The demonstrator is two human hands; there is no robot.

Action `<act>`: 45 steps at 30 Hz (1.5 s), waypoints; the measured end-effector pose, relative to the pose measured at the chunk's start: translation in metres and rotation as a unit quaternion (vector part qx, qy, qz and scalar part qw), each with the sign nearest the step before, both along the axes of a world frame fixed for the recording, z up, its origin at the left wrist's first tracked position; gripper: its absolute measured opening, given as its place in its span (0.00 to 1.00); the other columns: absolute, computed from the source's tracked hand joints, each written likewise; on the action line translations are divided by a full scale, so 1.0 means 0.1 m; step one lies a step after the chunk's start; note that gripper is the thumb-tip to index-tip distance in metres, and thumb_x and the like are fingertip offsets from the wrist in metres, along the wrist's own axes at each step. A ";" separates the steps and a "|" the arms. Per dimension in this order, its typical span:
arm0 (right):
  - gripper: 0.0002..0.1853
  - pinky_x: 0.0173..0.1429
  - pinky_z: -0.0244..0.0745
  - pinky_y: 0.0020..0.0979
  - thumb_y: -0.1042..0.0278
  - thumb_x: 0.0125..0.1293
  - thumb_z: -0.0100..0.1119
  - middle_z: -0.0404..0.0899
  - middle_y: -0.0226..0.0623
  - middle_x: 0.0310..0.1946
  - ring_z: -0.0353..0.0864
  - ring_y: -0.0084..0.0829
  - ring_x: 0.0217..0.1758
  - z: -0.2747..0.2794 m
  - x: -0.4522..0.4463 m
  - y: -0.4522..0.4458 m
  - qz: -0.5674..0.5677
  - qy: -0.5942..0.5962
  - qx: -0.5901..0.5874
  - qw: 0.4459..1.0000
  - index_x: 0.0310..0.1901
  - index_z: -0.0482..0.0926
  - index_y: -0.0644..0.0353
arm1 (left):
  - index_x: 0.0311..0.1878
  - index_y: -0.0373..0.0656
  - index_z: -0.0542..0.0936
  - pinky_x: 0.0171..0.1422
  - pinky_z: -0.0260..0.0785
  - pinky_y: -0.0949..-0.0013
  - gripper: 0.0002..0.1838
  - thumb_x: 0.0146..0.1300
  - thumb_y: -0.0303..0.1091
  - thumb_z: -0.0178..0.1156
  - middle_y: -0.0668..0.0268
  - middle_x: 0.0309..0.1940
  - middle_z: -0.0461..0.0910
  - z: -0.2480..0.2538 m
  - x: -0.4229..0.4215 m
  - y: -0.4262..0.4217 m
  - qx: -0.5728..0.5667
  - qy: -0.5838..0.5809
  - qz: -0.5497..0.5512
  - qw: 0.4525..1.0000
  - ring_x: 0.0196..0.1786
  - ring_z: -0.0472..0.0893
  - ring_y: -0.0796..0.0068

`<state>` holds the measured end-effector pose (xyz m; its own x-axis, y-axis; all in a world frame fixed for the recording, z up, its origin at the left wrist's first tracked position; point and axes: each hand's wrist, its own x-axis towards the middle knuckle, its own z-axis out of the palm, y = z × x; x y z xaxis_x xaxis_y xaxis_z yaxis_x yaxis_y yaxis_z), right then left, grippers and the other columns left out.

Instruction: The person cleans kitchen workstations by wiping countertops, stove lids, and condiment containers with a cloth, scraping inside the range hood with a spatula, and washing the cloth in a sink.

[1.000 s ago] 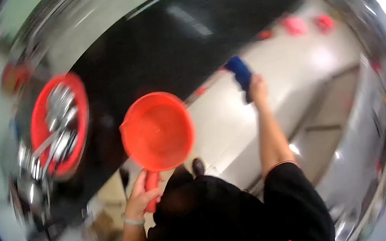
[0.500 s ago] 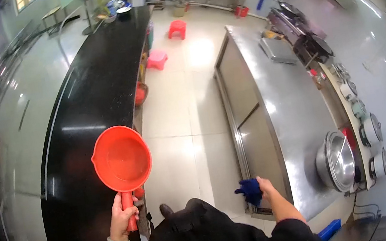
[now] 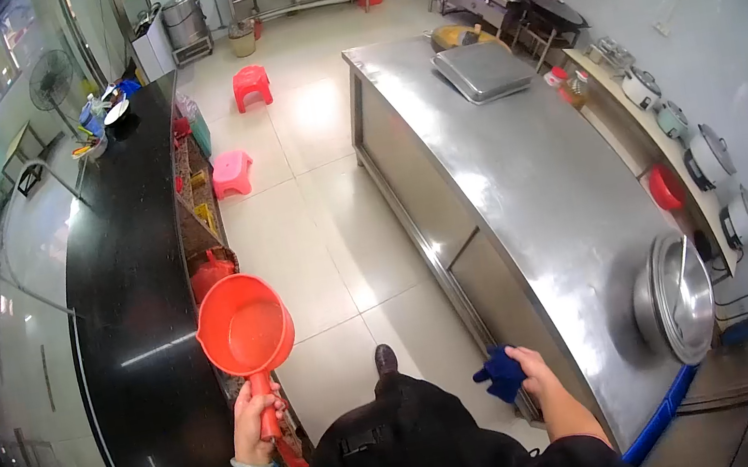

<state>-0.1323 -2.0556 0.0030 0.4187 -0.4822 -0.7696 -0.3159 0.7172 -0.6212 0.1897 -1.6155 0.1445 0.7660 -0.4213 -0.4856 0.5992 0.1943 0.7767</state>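
A red plastic water ladle (image 3: 247, 324) with a pouring lip is in my left hand (image 3: 254, 419), whose fingers wrap round its handle. The ladle's bowl faces up, near the edge of the black counter (image 3: 135, 301); whether it holds water is hard to tell. My right hand (image 3: 535, 370) is closed on a dark blue cloth (image 3: 501, 374), perhaps a glove, which hangs in front of the steel table's side. Both arms are held out low, one on each side of my body.
On the steel table (image 3: 525, 200) stand nested steel bowls (image 3: 676, 298) and a lidded metal tray (image 3: 483, 71). A pink stool (image 3: 232, 173) and a red stool (image 3: 251, 87) are on the aisle floor. Rice cookers (image 3: 709, 156) line the right shelf.
I have stepped forward along the aisle, and the view has turned. The stools and metal tray are nearer. Both hands keep their hold on the ladle and the blue cloth.
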 end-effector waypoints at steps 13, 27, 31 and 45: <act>0.18 0.56 0.78 0.33 0.63 0.69 0.60 0.82 0.35 0.47 0.82 0.30 0.49 1.26 3.64 -2.70 -0.182 -0.275 -0.192 0.925 0.56 0.74 0.61 | 0.55 0.35 0.71 0.27 0.73 0.78 0.21 0.54 0.20 0.53 0.62 0.39 0.77 -0.36 2.68 -1.44 0.007 0.068 0.072 0.995 0.29 0.76 0.78; 0.28 0.62 0.60 0.68 0.41 0.69 0.48 0.63 0.32 0.71 0.62 0.48 0.71 0.02 5.18 -3.39 -0.013 0.653 -0.448 0.611 0.69 0.67 0.34 | 0.49 0.38 0.72 0.26 0.73 0.76 0.17 0.55 0.21 0.52 0.64 0.37 0.75 0.06 6.68 -3.54 0.088 0.030 -0.074 0.993 0.28 0.75 0.78; 0.23 0.54 0.70 0.58 0.50 0.71 0.47 0.69 0.34 0.65 0.71 0.45 0.63 0.07 6.04 -3.67 -0.230 0.723 -0.301 0.578 0.66 0.70 0.40 | 0.52 0.37 0.72 0.29 0.73 0.77 0.18 0.56 0.21 0.54 0.62 0.40 0.76 -0.04 7.37 -4.08 0.111 0.001 -0.086 0.990 0.30 0.75 0.78; 0.26 0.63 0.57 0.58 0.55 0.69 0.53 0.61 0.39 0.71 0.62 0.43 0.70 -0.03 10.74 -6.00 -0.080 0.568 -0.408 0.710 0.68 0.68 0.43 | 0.54 0.38 0.72 0.32 0.73 0.78 0.17 0.60 0.24 0.54 0.63 0.41 0.77 -0.17 9.82 -6.25 0.054 0.144 -0.028 0.988 0.34 0.75 0.79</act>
<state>0.9422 -2.6555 0.0003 -0.3596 -0.9331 -0.0046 -0.9009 0.3484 -0.2589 1.1718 -2.2410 0.1275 0.5664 -0.3932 -0.7242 0.8056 0.0792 0.5871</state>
